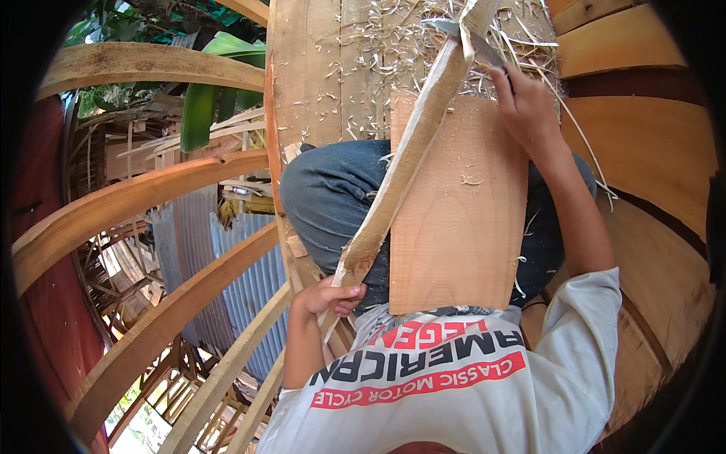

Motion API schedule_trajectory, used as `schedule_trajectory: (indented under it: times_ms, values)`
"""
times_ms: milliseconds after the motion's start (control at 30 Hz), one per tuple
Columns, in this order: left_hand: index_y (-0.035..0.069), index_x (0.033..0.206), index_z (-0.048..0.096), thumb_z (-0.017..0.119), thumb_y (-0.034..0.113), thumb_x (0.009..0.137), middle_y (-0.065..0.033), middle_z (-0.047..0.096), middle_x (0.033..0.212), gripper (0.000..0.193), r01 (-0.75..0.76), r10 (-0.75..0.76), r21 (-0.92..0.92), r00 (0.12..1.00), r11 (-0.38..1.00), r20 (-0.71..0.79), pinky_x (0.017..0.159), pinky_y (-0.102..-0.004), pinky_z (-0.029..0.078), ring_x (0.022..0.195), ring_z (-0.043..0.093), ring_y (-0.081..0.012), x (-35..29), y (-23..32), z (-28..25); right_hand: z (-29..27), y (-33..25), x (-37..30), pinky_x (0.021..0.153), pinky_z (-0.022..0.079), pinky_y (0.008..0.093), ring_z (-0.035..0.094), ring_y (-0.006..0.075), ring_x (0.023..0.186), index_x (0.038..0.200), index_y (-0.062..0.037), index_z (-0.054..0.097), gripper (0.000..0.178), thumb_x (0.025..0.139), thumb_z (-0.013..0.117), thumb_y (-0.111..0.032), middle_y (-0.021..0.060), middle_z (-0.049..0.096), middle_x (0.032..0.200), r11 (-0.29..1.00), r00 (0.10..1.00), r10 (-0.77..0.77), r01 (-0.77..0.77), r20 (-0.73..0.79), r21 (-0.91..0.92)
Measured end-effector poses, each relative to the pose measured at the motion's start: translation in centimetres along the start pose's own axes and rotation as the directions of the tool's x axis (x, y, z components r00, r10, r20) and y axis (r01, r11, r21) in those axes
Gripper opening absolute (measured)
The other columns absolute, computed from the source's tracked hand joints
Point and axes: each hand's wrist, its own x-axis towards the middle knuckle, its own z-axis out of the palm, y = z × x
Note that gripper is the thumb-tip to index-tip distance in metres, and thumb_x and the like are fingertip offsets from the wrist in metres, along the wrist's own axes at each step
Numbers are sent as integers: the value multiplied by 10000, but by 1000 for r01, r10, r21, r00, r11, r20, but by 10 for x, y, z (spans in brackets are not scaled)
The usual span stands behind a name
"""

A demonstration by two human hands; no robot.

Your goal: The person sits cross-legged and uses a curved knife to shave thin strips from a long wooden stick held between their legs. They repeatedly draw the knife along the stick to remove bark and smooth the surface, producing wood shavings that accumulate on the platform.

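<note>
A long, peeled wooden stick [408, 163] slants across my lap, from beside my left hip up past the top edge of the view. Near its lower end, my left hand [331, 297] is closed round it. My right hand [527, 108] grips a knife [488, 54], whose handle is mostly hidden in the fist. The knife's blade crosses the upper part of the stick, where a pale sliver curls up against it. Under the stick, a flat rectangular board [459, 219] lies over my legs.
Thin shavings [363, 57] litter the plank floor [302, 91] ahead of my crossed legs. Long strips [575, 125] lie at the right, beside a wall of broad planks [643, 140]. Wooden rails [151, 189] run along the left, with corrugated metal sheets [253, 280] beyond them.
</note>
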Motion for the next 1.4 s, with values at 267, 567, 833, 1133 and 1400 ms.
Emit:
schedule_trajectory:
  times_ms: [267, 567, 833, 1133, 1400]
  values:
    - [77, 815, 482, 619, 316, 924, 41, 365, 598, 297, -7, 8, 18, 1000, 1000, -27, 471, -237, 282, 507, 346, -73, -2, -1, 3, 10, 4, 0, 542, 498, 439, 637, 371, 616, 924, -30, 616, 314, 968, 540, -331, 169, 620, 632, 990, 996, 83, -77, -43, 121]
    - [83, 826, 489, 636, 319, 920, 35, 365, 614, 294, -44, 46, 59, 998, 997, -36, 470, -236, 284, 511, 346, -80, 0, -5, 3, -1, 27, 9, 625, 486, 467, 639, 411, 694, 898, -39, 644, 354, 977, 515, -358, 193, 645, 710, 925, 932, 332, -291, -147, 243]
    - [67, 876, 493, 656, 286, 926, 28, 385, 607, 276, -100, 165, 208, 931, 973, -326, 467, -254, 322, 506, 376, -89, -4, -13, 27, -9, 27, -3, 512, 424, 407, 567, 324, 504, 799, -1, 627, 450, 970, 543, -410, 185, 550, 556, 886, 945, 301, -227, -128, 404]
    - [39, 841, 524, 676, 312, 891, -7, 491, 616, 316, 0, 290, 501, 816, 865, -501, 468, -275, 373, 515, 470, -112, -2, -25, 30, -5, -13, -28, 510, 464, 430, 604, 348, 537, 700, -42, 619, 519, 908, 597, -516, 171, 573, 565, 986, 999, -26, 20, 33, 165]
    - [53, 932, 488, 676, 290, 899, 26, 419, 617, 304, -42, 219, 338, 835, 940, -505, 456, -267, 338, 507, 405, -98, -4, -16, 40, -1, -7, -20, 535, 474, 443, 615, 355, 569, 711, -32, 637, 560, 889, 596, -561, 172, 589, 577, 990, 990, 135, -136, 29, 47]
